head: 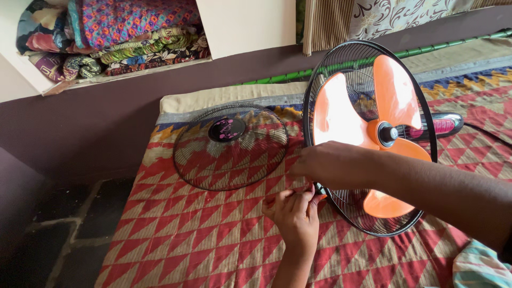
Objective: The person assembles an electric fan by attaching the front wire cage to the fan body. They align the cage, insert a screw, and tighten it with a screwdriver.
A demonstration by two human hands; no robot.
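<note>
A table fan (pixel 373 133) lies on a red patterned blanket (pixel 202 234), with its orange blades (pixel 392 96) exposed inside the black rear guard (pixel 314 90). My right hand (pixel 330 162) reaches across the lower left rim of that guard, fingers curled on it. Just below, my left hand (pixel 296 213) pinches at the same spot on the rim; whether a small part sits between its fingers I cannot tell. The detached black front grille (pixel 230 146) lies flat on the blanket to the left, apart from both hands.
The fan's dark motor housing (pixel 445 125) sticks out to the right. A green pipe (pixel 373 58) runs along the wall behind. Folded colourful cloths (pixel 106 37) fill a wall shelf at top left. Dark floor (pixel 58 234) lies left of the blanket.
</note>
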